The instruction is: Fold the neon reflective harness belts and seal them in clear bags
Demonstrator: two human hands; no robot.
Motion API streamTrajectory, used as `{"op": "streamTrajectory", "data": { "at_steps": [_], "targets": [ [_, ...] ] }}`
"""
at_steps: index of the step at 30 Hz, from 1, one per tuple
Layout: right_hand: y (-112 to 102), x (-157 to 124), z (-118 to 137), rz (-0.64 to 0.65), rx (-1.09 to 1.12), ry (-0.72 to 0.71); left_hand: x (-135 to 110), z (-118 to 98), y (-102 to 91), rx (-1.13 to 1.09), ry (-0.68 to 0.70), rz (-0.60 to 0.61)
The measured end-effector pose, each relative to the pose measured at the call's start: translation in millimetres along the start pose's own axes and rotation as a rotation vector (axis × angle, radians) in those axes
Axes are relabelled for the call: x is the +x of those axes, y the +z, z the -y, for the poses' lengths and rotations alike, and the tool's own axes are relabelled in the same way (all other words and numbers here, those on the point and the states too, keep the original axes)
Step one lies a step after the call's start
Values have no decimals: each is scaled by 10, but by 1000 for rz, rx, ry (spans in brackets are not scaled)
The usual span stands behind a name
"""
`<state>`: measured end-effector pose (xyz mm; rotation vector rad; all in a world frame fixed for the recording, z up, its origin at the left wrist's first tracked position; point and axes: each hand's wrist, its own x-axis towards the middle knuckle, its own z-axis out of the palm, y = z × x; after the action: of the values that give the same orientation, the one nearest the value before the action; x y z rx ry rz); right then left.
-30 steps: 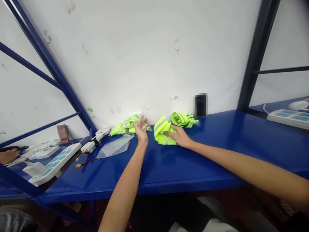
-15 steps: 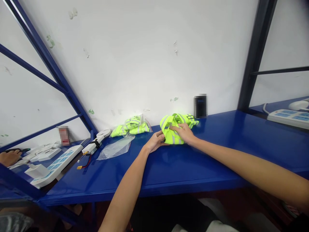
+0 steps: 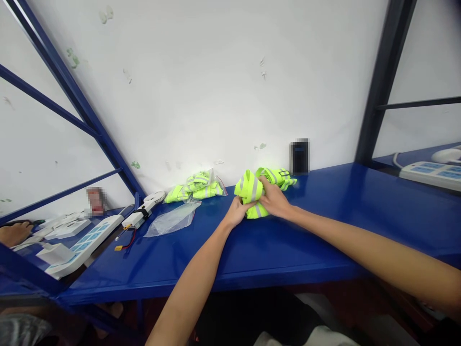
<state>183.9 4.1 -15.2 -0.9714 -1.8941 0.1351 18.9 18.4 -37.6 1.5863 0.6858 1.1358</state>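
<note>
A fluorescent yellow-green reflective vest (image 3: 249, 188) with silver stripes is bunched into a roll between my two hands. My left hand (image 3: 237, 210) grips its lower left side, with the thumb pointing towards the right hand. On the right side, my right hand (image 3: 274, 198) is closed round the fabric, and some of its fingertips are hidden in the folds. Just behind lies another yellow-green bundle (image 3: 277, 177); whether it joins the held one I cannot tell. More folded yellow-green vests (image 3: 196, 186), partly in clear bags, lie left against the wall.
An empty clear zip bag (image 3: 173, 220) lies on the blue table (image 3: 158, 269). Left of it are a white fan (image 3: 154, 198), a wired battery pack (image 3: 134, 220) and a power strip (image 3: 84, 246). A dark blurred box (image 3: 299, 157) stands at the wall. Another person's hand (image 3: 16, 234) is far left.
The vest's near part has been gathered into a tighter roll and shifted slightly left. My left hand has moved right and my right hand has closed round the fabric.
</note>
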Motion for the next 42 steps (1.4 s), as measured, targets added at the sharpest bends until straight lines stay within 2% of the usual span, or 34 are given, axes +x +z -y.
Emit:
{"op": "streamTrajectory", "data": {
  "at_steps": [6,11,14,17,20,25,28,31,34,39,42],
  "targets": [
    [4,-46,-12,43,26,-83,20,10,91,-266,-114,-87],
    [40,-109,79,55,-59,-132,45,-3,138,-273,-164,-229],
    [86,-88,111,-10,-100,-45,81,31,108,-80,-44,-307],
    [121,-17,70,-134,11,114,78,11,118,210,68,-363],
    [130,49,-28,-209,147,298,20,-61,194,412,154,-365],
    [135,78,-150,-178,366,505,-69,-120,282,700,301,-364],
    [154,75,-174,-129,437,567,-78,-110,279,823,371,-369],
    [178,78,-192,-133,485,601,-84,-109,282,880,424,-370],
    [188,77,-209,-150,542,554,-105,-131,300,886,454,-332],
    [147,8,-126,-242,383,160,-159,-192,298,898,481,-298],
    [130,-51,-23,-208,359,91,-186,-224,263,926,490,-293]
  ]
}}
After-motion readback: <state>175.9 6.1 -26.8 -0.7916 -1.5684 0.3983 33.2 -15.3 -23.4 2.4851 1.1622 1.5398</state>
